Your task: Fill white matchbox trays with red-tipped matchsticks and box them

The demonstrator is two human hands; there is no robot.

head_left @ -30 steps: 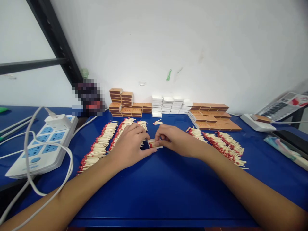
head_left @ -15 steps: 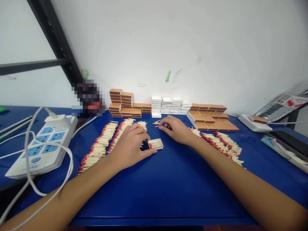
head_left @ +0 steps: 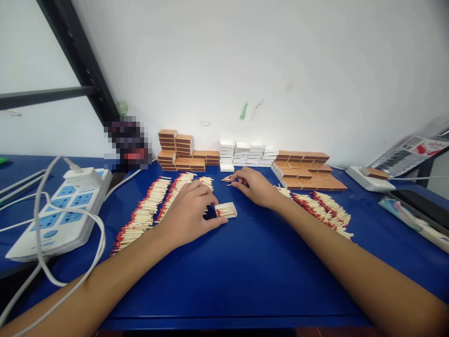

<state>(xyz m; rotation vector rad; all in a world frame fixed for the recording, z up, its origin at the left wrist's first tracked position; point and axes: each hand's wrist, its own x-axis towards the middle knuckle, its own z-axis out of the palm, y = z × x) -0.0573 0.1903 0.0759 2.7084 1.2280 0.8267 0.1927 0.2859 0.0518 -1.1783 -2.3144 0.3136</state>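
Observation:
My left hand (head_left: 191,210) grips a small white matchbox tray (head_left: 232,213) between thumb and fingers; a few red-tipped matches lie inside it. My right hand (head_left: 254,186) is beyond and to the right of the tray, its thumb and index finger pinched at a few loose matches (head_left: 226,179) on the blue table (head_left: 224,276). Whether a match is between those fingertips is too small to tell. Rows of matches (head_left: 145,210) lie left of my left hand, partly covered by it. More piled matches (head_left: 324,208) are beyond my right forearm.
Against the wall stand stacks of brown matchboxes (head_left: 191,164), white trays (head_left: 242,152) and more brown boxes (head_left: 312,178). At the left lies a power strip (head_left: 58,224) with looping white cables over my left forearm. A phone (head_left: 419,206) and a white device (head_left: 370,180) are at the right.
My right hand has shifted slightly toward the loose matches at its fingertips. My left hand and the tray keep their place, apart from a slight shift of the whole view.

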